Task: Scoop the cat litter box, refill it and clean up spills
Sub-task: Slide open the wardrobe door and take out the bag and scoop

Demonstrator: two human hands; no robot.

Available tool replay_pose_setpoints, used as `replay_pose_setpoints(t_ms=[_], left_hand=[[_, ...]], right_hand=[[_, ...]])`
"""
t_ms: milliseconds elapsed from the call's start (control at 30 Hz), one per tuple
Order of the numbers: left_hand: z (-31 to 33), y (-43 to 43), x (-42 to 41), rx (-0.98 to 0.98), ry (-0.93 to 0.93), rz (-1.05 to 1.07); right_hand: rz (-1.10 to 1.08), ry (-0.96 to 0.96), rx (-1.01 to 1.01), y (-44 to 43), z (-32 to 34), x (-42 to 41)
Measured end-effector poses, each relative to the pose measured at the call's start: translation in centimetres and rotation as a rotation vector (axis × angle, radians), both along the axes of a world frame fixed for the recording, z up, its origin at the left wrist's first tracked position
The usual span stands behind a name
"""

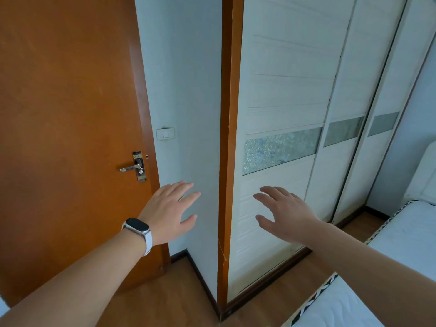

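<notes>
Your left hand (168,212) and right hand (284,213) are both out front, fingers spread, each grip wide open and empty, facing wardrobe (283,114), closed door (70,114) left.

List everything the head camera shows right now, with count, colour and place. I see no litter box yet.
door: one, orange-brown wood, left, shut
door handle: one, silver metal, door's right edge
wall switch: one, white, on the pale wall beside the door
wardrobe sliding doors: three visible, white with frosted strips, centre to right
floor: brown wood, bottom
mattress: one, white with patterned edging, lower right
litter box: none in view
smartwatch: one, black face, white strap, left wrist
left hand: open, empty, raised
right hand: open, empty, raised
</notes>
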State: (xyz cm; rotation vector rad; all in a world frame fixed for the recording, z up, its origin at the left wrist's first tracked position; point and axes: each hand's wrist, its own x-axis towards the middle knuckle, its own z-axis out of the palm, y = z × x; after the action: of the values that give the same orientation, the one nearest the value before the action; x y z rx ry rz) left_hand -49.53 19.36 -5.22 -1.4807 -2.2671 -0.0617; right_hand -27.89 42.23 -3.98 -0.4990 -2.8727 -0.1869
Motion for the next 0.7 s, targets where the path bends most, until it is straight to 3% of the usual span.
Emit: replay_pose_setpoints(t_ms=[433, 700], left_hand=[[3.6, 18.2, -7.1, -0.002, 0.023, 0.017], [6.8, 25.5, -10.1, 0.003, 0.099, -0.024]], right_hand=[[0.048, 0.113, -0.015, 18.4, 0.5, -9.2], [0.132, 0.22, -0.001, 23.6, 2.3, -13.7]])
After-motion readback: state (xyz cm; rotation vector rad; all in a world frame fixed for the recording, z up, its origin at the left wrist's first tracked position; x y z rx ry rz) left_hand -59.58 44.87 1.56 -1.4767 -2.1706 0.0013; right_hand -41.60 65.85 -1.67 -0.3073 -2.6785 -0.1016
